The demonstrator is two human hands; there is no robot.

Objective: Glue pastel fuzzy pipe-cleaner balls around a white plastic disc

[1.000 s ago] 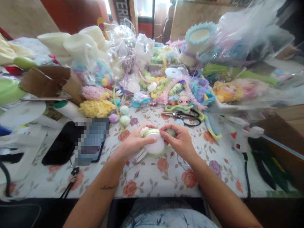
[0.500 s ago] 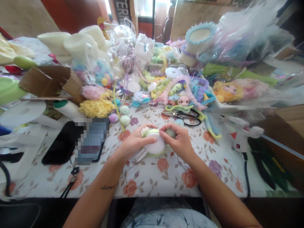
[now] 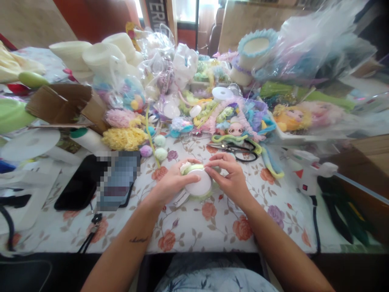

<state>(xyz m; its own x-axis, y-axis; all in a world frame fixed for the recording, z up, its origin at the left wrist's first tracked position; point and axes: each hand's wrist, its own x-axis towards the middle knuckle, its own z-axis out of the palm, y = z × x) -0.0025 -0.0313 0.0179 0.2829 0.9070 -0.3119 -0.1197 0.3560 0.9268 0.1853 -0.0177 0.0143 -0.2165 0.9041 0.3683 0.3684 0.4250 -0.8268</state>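
My left hand (image 3: 172, 181) is closed around a round white disc (image 3: 199, 184), its thumb lying across the disc's face. Pale green fluffy trim (image 3: 196, 166) runs along the disc's upper edge. Fingers and thumb of my right hand (image 3: 230, 175) pinch this trim at the upper right of the disc. Both hands are just above the flowered tablecloth (image 3: 209, 235). A white tag with print (image 3: 181, 197) sticks out below my left hand. What lies behind the disc is mostly hidden.
Black-handled scissors (image 3: 237, 150) lie beyond my right hand. Pom-poms (image 3: 160, 154) and two phones (image 3: 80, 182) are to the left. A glue gun (image 3: 306, 172) stands at the right. Dolls, trims and plastic bags (image 3: 158, 61) are heaped at the back.
The fingers of my right hand have straightened and lifted slightly, with the pinch still at the disc's edge. My left hand and the disc have barely moved.
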